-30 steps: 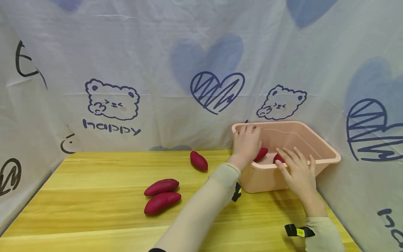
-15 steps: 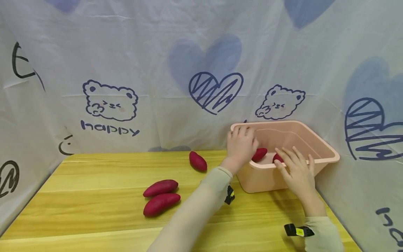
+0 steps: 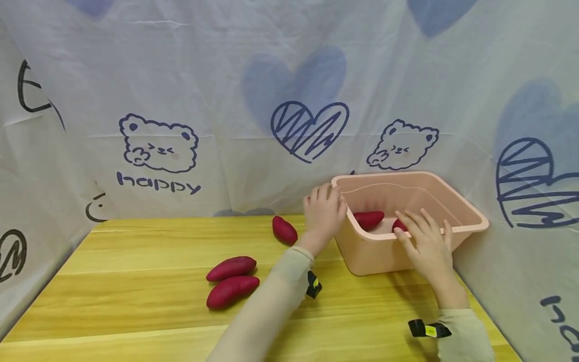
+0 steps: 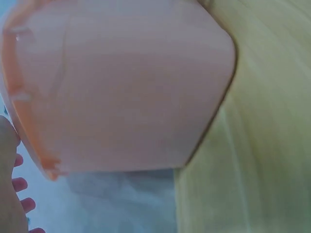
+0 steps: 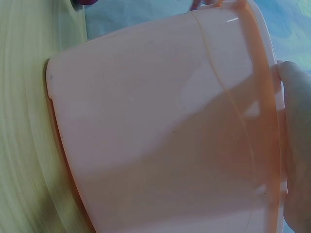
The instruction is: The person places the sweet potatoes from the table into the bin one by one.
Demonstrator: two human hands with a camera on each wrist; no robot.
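Observation:
My left hand [image 3: 322, 213] is just outside the left rim of a pink plastic bin [image 3: 375, 259], fingers loosely bent, with nothing seen in its grasp. In the left wrist view, its fingertips [image 4: 19, 184] show beside the bin's rim. My right hand [image 3: 427, 246] lies over the bin's near rim, fingers spread and reaching inside. Close by its fingertips, one red-purple sweet potato [image 3: 399, 225] is partly hidden; whether they touch it I cannot tell. Another sweet potato [image 3: 370, 219] lies in the bin's left part. The right wrist view shows the hand [image 5: 297, 141] along the rim.
Two sweet potatoes lie side by side on the wooden table [image 3: 135, 286], the farther one [image 3: 231, 268] and the nearer one [image 3: 232, 292]. A third sweet potato [image 3: 285, 230] is near the back edge, left of my left hand. Printed cloth [image 3: 226, 100] hangs behind and at both sides.
My left hand has moved left, out from over the bin's inside to beyond its left rim, uncovering more of the sweet potato there. My right hand has stayed put.

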